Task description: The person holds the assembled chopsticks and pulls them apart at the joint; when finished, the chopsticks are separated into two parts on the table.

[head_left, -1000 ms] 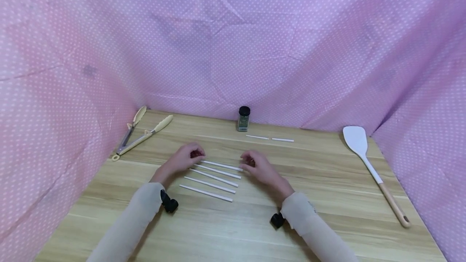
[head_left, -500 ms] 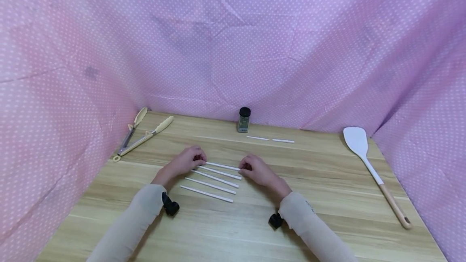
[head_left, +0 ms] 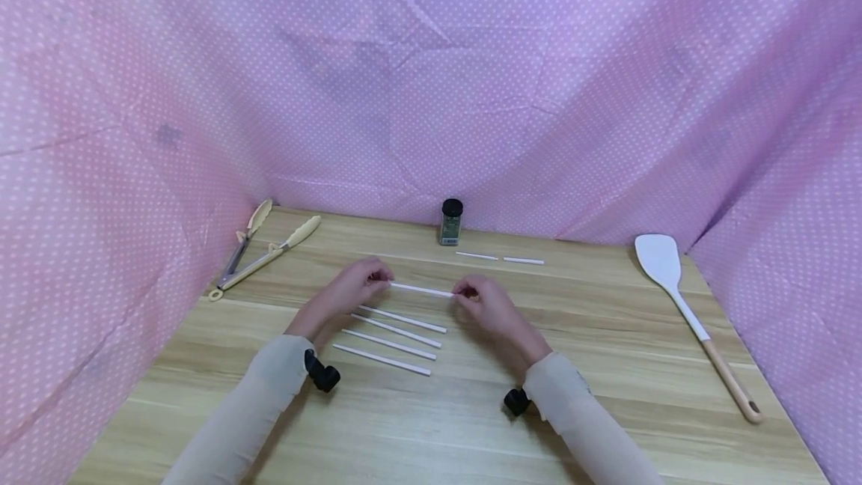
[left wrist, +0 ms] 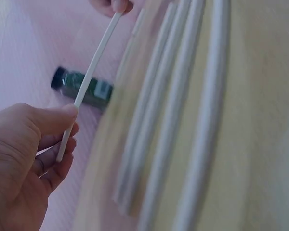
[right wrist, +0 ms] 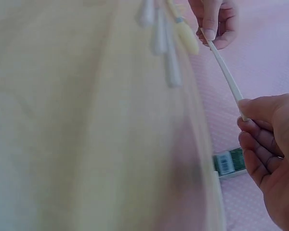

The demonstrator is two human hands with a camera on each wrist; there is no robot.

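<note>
A slim white chopstick (head_left: 423,290) spans the two hands over the table, behind the row of others. My left hand (head_left: 357,287) pinches it close to one end, and in the left wrist view that end pokes out past the fingers (left wrist: 70,144). At the opposite end, the right hand (head_left: 490,305) pinches it between thumb and fingertips, as the right wrist view also shows. Several similar white chopsticks (head_left: 393,343) lie side by side on the wooden table (head_left: 404,432), just in front of the hands, their thicker ends to the right.
A small black-capped spice jar (head_left: 451,223) stands at the back. Near it lie two short white stick pieces (head_left: 477,255), end to end. Spread tongs (head_left: 259,264) rest at the left, a white spatula (head_left: 660,260) at the right. Pink dotted cloth (head_left: 431,96) encloses the table.
Both hands have closed on the ends of the rearmost chopstick, then moved it up and away from the row. The other chopsticks lie where they were.
</note>
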